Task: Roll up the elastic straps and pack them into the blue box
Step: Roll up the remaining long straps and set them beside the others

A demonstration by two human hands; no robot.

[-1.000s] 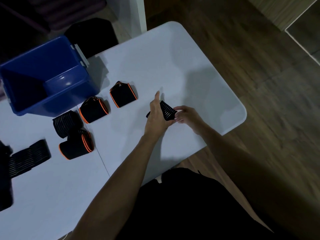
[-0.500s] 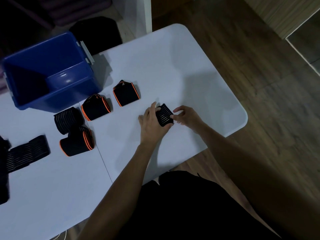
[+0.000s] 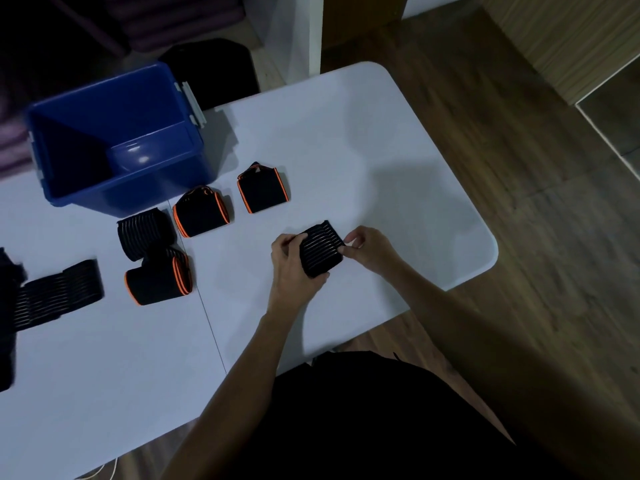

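The ribbed black strap roll [image 3: 320, 250] sits between both hands above the surface [image 3: 363, 143], near its right edge. It is a compact, squarish bundle of elastic with pale raised lines running across it. The left hand [image 3: 291, 268] wraps round the roll's left side with fingers curled over it and the thumb beneath; the right hand [image 3: 367, 249] pinches the roll's right end with curled fingertips.

The surface is smooth, pale and matte, with rounded corners and a thin seam crossing it from front to back. At its far left stands the blue box [image 3: 121, 188], glossy hard plastic with a grey latch on each of two opposite sides; its inside shows only bare blue walls and floor, partly in shadow.

In front of the box lie four more rolled straps. Three are black with orange edging: one [image 3: 264, 188] nearest the hands, one [image 3: 201, 211] just left of it, one [image 3: 157, 282] nearer the front edge. The fourth [image 3: 145, 233] is ribbed black without orange, touching the front orange-edged roll.

One flat, unrolled ribbed strap [image 3: 59, 294] stretches toward the left edge, where a dark, blurred mass [image 3: 8, 327] lies; I cannot tell what it is.
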